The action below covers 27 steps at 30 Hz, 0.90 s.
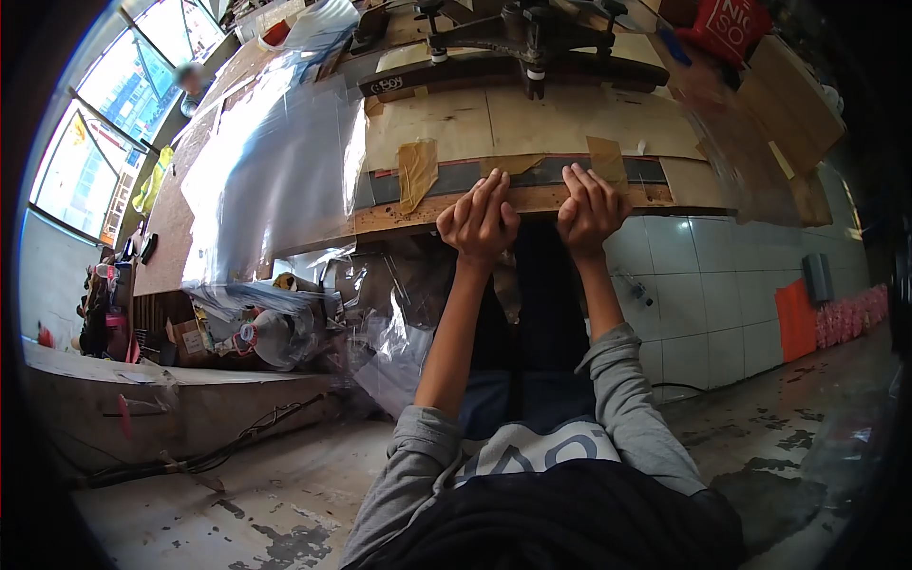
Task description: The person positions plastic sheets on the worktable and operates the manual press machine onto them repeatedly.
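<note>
My left hand (pixel 478 220) is at the front edge of the workbench, its fingers bent and pressed together with the thumb against them. Close by on the right, my right hand (pixel 591 211) is held much the same way. Whatever lies between the fingers, if anything, is too thin or clear to make out. Both hands' fingertips reach a dark strip (pixel 560 173) along the wooden bench edge (pixel 418 217). Pieces of brown tape (pixel 417 175) lie across that strip. Behind it, a long dark bar (pixel 608 74) is joined to a black metal frame (pixel 522 38).
Clear plastic sheets (pixel 275 161) are stacked on the bench to the left. More clear film (pixel 750 161) hangs at the right end, near a red bag (pixel 727 30). A large clear bottle (pixel 274 337) lies below left. An orange sheet (pixel 796 320) is at the right.
</note>
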{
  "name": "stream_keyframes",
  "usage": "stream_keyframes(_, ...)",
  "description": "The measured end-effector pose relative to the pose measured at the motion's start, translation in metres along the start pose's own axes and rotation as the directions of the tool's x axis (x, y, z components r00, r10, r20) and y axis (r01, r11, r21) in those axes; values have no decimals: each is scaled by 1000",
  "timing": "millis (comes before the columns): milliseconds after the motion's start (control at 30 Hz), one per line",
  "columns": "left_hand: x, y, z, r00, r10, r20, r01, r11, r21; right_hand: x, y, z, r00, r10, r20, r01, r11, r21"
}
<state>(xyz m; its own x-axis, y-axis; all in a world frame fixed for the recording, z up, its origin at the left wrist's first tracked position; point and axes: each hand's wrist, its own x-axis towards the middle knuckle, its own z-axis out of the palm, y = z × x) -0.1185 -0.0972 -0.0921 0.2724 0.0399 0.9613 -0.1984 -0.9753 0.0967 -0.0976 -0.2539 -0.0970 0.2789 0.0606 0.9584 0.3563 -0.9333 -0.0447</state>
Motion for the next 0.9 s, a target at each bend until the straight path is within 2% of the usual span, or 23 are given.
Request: stream_keyframes(900,1,1,0,1000,-14,-2,14,1000,-6,-1,0,0,1000,0,3,0,1000,-3)
